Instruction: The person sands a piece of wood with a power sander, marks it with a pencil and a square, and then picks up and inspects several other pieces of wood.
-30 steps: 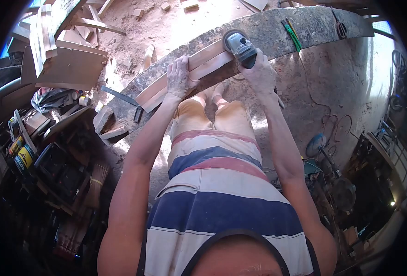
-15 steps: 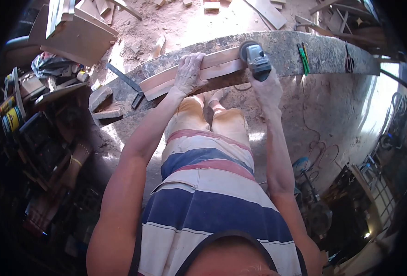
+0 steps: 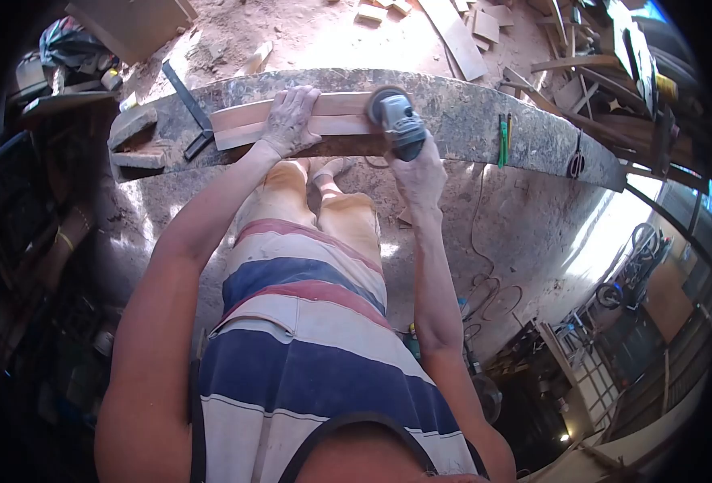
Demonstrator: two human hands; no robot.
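Two curved wooden pieces [image 3: 344, 125] lie side by side on the worn workbench [image 3: 461, 97]. My left hand [image 3: 291, 122] is on top of them left of their middle, its fingers bent over the far edge and thumb on the near side. In my right hand [image 3: 418, 173] is a grey angle grinder [image 3: 403, 127], gripped by its body. The grinder's round disc [image 3: 384, 98] is at the right end of the wood. Whether the disc spins or touches the wood, I cannot tell.
A metal square [image 3: 187, 101] and wood blocks [image 3: 134, 129] lie on the bench's left. Toward its right are a green tool [image 3: 503, 141], a pencil and scissors [image 3: 577, 159]. Boards [image 3: 453, 36] and scraps lie on the ground beyond. A cable [image 3: 475, 233] hangs below the bench.
The camera view has turned, so bench, wood and both hands appear further left. My hands keep their holds, with the grinder still at the wood's right end.
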